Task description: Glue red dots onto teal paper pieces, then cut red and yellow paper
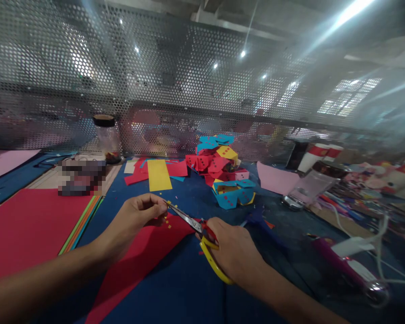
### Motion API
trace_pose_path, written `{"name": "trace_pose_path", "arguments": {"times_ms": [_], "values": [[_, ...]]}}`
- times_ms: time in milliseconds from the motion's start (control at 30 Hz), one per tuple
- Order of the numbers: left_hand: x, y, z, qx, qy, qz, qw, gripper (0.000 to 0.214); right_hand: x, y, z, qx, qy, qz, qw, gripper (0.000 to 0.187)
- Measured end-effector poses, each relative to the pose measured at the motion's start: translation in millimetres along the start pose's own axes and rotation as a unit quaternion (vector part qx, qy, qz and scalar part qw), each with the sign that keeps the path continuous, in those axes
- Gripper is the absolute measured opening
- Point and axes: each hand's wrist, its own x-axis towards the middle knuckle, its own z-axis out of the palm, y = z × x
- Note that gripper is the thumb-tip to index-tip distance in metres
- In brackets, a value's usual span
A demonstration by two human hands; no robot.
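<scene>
My right hand (234, 247) is wrapped round the handles of a pair of scissors (191, 221) with yellow and red grips. The blades point up and left, and their tips reach the fingertips of my left hand (143, 210). That hand is closed in a pinch; whatever it holds is too small to make out. Several tiny yellow paper bits (169, 222) lie near the blade tips. Under both hands spreads a red paper sheet (135, 265). Just beyond them is a yellow paper strip (159, 176) on top of red and blue paper pieces.
Folded blue paper shapes (232, 194) with red squares stand before a heap of red ones (211, 164). A stack of coloured paper (37, 220) lies left, near a lidded jar (107, 141). Rightward are a clear container (310, 184), a purple device (344, 265) and white cables.
</scene>
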Motion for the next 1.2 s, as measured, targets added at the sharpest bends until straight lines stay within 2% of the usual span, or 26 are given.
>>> {"name": "trace_pose_path", "arguments": {"times_ms": [533,1033,1200], "values": [[0.4,2.8,0.0,-0.025,0.000,-0.018,1.000,0.022,2.2,2.1,3.6,-0.011,0.077,-0.041,0.996,0.014],[0.8,0.8,-2.7,-0.025,-0.007,-0.014,1.000,0.021,1.6,2.4,8.5,-0.023,0.073,-0.048,0.996,0.018],[0.1,0.4,-3.2,-0.036,-0.021,-0.016,0.999,0.019,2.6,-0.2,2.6,0.002,0.035,-0.018,0.999,0.018]]}}
